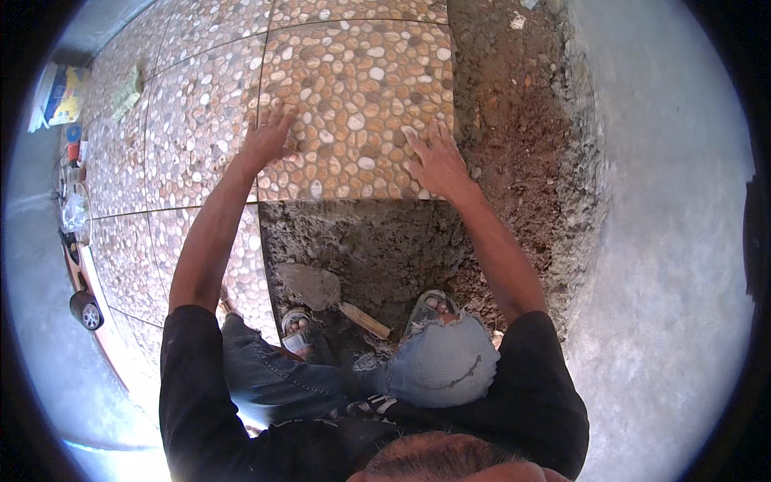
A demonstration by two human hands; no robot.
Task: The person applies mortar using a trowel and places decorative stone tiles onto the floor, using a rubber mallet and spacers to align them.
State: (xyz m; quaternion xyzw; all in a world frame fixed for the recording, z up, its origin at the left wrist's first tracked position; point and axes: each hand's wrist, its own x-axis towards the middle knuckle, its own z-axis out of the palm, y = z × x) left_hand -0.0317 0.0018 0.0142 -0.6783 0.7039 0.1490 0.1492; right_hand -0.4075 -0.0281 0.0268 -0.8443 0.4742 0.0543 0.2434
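A square pebble-pattern floor tile (pixel 357 96) lies in front of me on a bed of grey mortar (pixel 377 241). My left hand (pixel 267 140) rests flat on the tile's near left part, fingers spread. My right hand (pixel 436 161) presses flat on its near right corner, fingers apart. Neither hand holds anything. A trowel (pixel 321 291) with a wooden handle lies on the mortar by my sandalled feet, between my knees.
Matching laid tiles (pixel 185 120) cover the floor to the left. Bare brown earth (pixel 514 120) runs along the tile's right side, bordered by a grey concrete slab (pixel 666 241). A bag (pixel 60 95) and small tools lie at the far left edge.
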